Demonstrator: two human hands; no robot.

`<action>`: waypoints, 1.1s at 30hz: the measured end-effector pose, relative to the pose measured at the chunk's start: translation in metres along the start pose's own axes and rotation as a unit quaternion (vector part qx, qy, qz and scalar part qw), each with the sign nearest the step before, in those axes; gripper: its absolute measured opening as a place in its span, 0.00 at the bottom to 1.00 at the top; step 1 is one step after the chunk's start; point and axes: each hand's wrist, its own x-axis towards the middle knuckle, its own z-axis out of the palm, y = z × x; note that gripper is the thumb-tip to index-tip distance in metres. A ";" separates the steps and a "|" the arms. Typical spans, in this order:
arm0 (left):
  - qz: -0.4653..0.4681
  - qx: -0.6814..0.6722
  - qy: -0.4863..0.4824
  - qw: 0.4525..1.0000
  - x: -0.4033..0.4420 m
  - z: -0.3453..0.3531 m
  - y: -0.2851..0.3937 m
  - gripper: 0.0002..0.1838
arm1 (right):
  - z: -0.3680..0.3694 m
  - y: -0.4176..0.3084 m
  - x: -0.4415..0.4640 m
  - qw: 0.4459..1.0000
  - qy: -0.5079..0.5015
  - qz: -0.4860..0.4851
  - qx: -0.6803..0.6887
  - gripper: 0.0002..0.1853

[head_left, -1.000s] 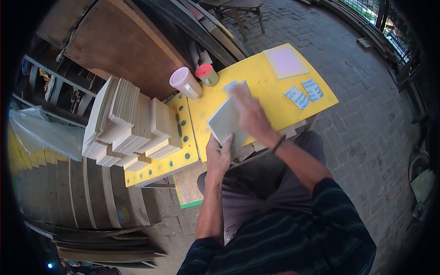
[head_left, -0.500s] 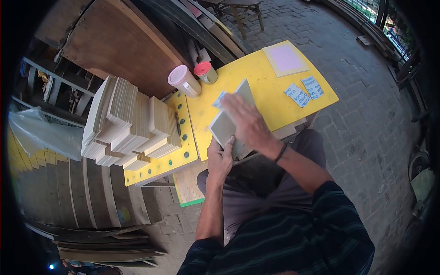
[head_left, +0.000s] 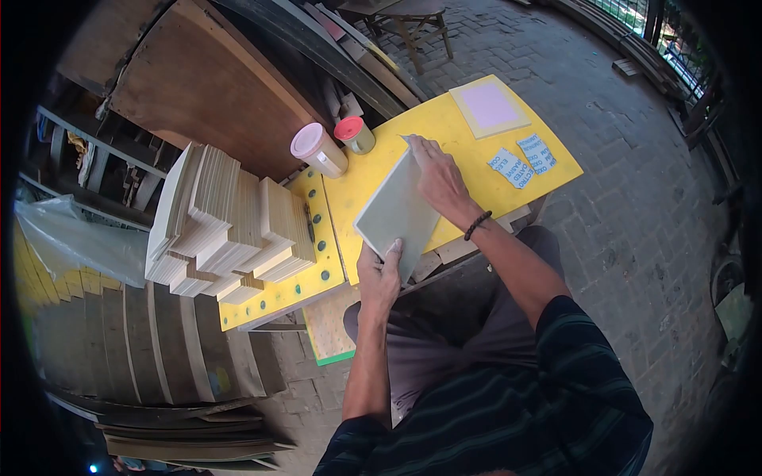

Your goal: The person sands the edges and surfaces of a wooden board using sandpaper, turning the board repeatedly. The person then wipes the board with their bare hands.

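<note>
Possibly at risk of slipping or twisting the pale flat board, tilted mid-frame, from gripping only its lower end in the closed left hand, plus any uneven pressure from the half-curled right hand up top (cannot tell its hold). Running lengthwise from lower left to upper right.
</note>
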 end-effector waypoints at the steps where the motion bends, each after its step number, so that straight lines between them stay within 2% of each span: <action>1: -0.004 -0.009 0.004 1.000 -0.002 0.001 -0.001 0.19 | -0.003 -0.004 -0.002 1.000 -0.018 0.024 -0.007 0.26; 2: -0.008 -0.018 0.009 1.000 -0.003 0.002 -0.002 0.19 | -0.005 -0.013 -0.008 1.000 -0.021 0.021 -0.009 0.26; 4: -0.009 -0.018 0.010 1.000 -0.003 0.004 -0.004 0.19 | -0.003 -0.030 -0.026 0.990 0.065 -0.113 -0.058 0.27; 9: -0.006 -0.020 -0.001 1.000 0.001 0.002 0.002 0.20 | -0.006 0.017 0.007 0.997 0.030 -0.070 -0.015 0.27; 10: 0.012 -0.001 0.012 1.000 0.001 0.002 0.001 0.19 | -0.013 0.025 0.014 0.994 -0.085 0.071 -0.026 0.26; 11: 0.028 0.017 0.025 0.999 0.000 0.002 0.002 0.19 | -0.020 0.029 0.016 0.956 -0.199 0.210 -0.036 0.25; 12: 0.029 0.015 0.028 0.999 0.003 0.001 0.003 0.19 | -0.026 0.031 0.015 0.957 -0.201 0.207 -0.039 0.25; 14: 0.039 0.009 0.045 0.998 0.001 -0.001 0.004 0.18 | -0.031 0.029 0.001 0.998 0.036 0.060 0.004 0.24; 15: 0.030 0.010 0.049 0.998 -0.001 -0.002 0.006 0.18 | -0.040 0.013 -0.002 0.998 0.027 0.062 0.006 0.24; 17: 0.041 0.041 0.044 0.997 0.004 -0.001 0.012 0.17 | -0.061 -0.019 -0.003 0.996 0.038 -0.039 0.075 0.25; 19: 0.034 0.069 0.027 0.997 0.007 -0.001 0.013 0.16 | -0.065 -0.043 -0.019 0.993 -0.005 -0.114 0.042 0.26; 20: 0.034 0.076 0.021 0.996 0.009 0.001 0.015 0.16 | -0.066 -0.058 -0.027 0.993 -0.002 -0.111 0.040 0.26; 22: 0.032 0.083 0.020 0.996 0.009 0.003 0.014 0.16 | -0.064 -0.081 -0.039 0.974 -0.067 -0.206 0.059 0.26; 25: 0.067 0.110 0.028 0.991 0.004 0.002 0.009 0.17 | -0.059 -0.070 -0.037 0.969 -0.074 -0.212 0.102 0.27; 27: 0.063 0.105 0.042 0.992 0.004 0.007 0.019 0.17 | -0.042 -0.028 -0.027 0.979 -0.041 -0.189 0.068 0.26; 29: 0.049 0.097 0.041 0.993 0.005 0.006 0.021 0.17 | -0.043 -0.008 -0.008 0.996 -0.047 -0.075 -0.004 0.26; 31: 0.071 0.146 0.041 0.986 0.008 0.006 0.021 0.17 | -0.041 -0.021 -0.018 0.993 -0.047 -0.110 0.009 0.26; 33: 0.056 0.114 0.028 0.991 0.010 0.005 0.017 0.17 | -0.048 -0.060 -0.034 0.983 -0.028 -0.179 0.042 0.26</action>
